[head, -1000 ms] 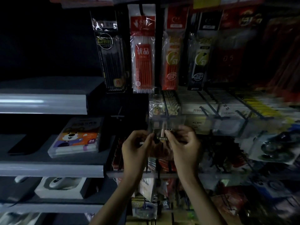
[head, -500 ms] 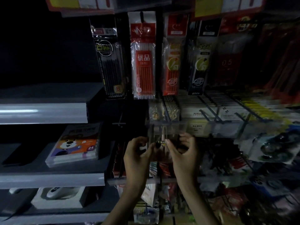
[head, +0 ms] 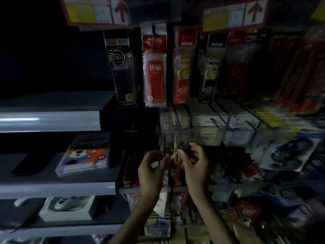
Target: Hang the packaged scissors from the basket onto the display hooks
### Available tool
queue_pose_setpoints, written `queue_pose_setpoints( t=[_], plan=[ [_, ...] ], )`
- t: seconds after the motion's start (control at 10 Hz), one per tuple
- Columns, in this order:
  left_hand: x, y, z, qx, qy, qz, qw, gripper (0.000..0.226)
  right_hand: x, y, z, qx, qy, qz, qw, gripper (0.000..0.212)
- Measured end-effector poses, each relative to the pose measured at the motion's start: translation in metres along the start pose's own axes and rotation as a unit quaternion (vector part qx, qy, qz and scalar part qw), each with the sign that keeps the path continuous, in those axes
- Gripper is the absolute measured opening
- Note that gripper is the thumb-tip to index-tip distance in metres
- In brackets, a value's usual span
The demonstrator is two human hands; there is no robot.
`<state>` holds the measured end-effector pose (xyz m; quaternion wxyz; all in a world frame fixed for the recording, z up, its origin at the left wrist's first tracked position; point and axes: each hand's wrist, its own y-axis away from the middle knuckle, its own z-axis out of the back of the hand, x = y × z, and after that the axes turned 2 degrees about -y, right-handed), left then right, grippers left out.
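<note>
Pack (head: 175, 147) pinched between two hands, just under the hooks

The right hand (head: 197, 166) nips the pack's right side between thumb and forefinger, its other fingers loosely fanned above. The left hand (head: 151, 171) curls thumb and fingers onto the pack's left edge. The pack is clear plastic and stands upright between the two hands. A pale strip of scissors shows through it, though blur hides the detail. Its top sits just below a clear rail, and whether it is on a hook cannot be told.

Above the rail, black wire hooks (head: 215, 121) carry rows of white cards. Higher up hang red pens (head: 154, 73), with black pencils (head: 123, 71) beside them on the left. Price tags (head: 95, 13) with red arrows sit along the top. To the left, grey shelves (head: 52, 120) hold a crayon box (head: 84, 155) and, one level down, a boxed mouse (head: 66, 206).
</note>
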<state>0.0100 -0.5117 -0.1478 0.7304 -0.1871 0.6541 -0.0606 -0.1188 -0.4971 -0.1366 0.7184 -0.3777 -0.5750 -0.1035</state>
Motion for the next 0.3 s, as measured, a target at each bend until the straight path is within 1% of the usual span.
queue_pose_setpoints(
  t=[0.1,0.2,0.3],
  plan=[
    [-0.005,0.006,0.001,-0.003,-0.015,0.000,1.000,0.010,0.003,-0.003,0.006,0.037,0.009,0.003,0.999,0.036],
    [-0.007,0.019,0.009,0.012,-0.078,-0.007,0.997,0.020,0.002,0.000,0.024,0.071,0.049,0.018,0.996,0.042],
    [-0.012,0.035,0.020,0.014,-0.186,-0.021,0.982,0.028,0.005,0.007,0.053,0.117,0.127,0.037,0.984,0.041]
  ],
)
